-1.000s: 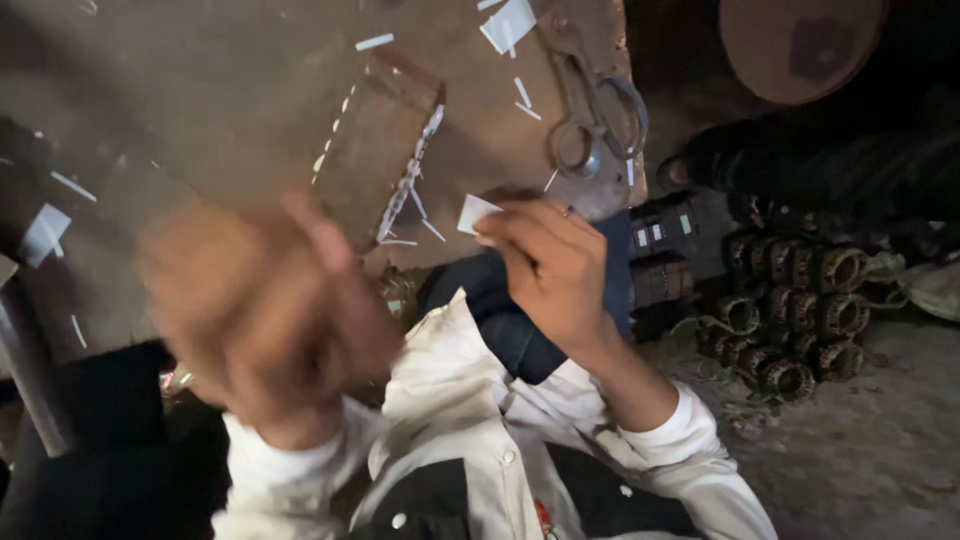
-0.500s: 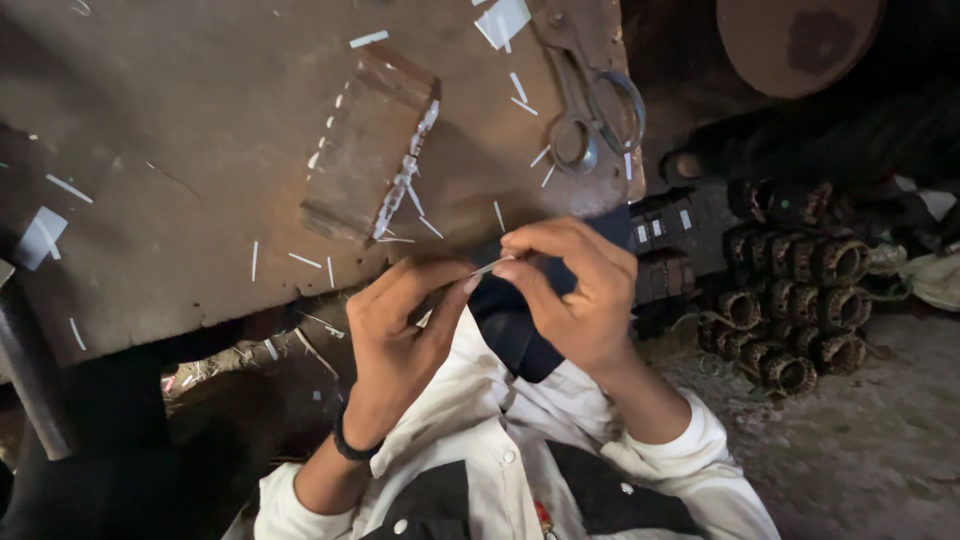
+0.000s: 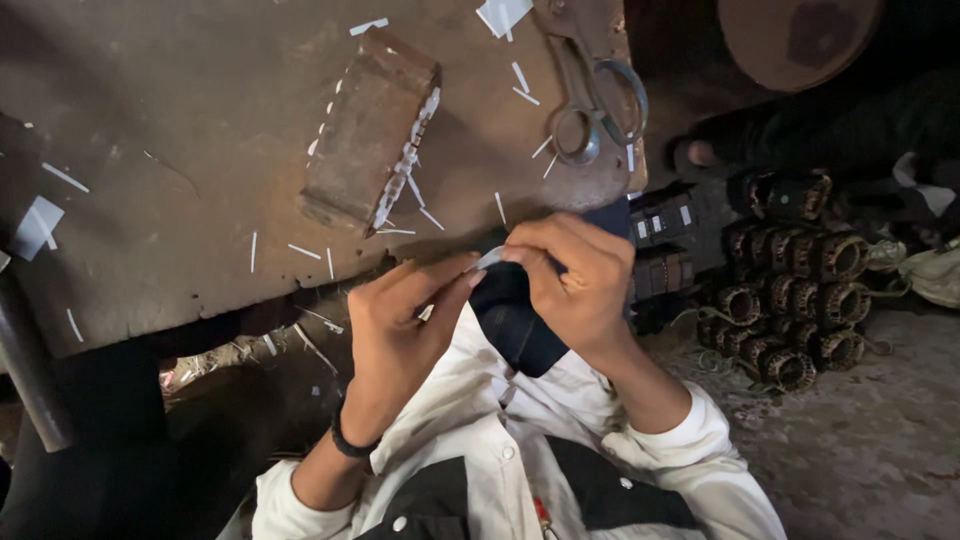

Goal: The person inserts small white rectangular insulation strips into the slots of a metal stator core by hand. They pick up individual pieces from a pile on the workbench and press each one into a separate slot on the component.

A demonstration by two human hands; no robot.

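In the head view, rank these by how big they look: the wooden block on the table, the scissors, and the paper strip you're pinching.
1. Wooden block: largest.
2. Scissors: a little smaller, partly cut off at the top edge, so this is unsure.
3. Paper strip between left hand and right hand: smallest, mostly hidden by fingers.

Both hands meet in front of the chest, fingertips almost touching. The left hand comes up from below with the forearm bare, a dark band round the wrist and the sleeve pushed back toward the elbow; its thumb and forefinger stretch out to the right, pinched close together. The right hand curls over from the other side, knuckles up, fingers bent inward and closed tight, its wrist in a white cuff. Whether the two thumbs actually touch is hard to tell from above.
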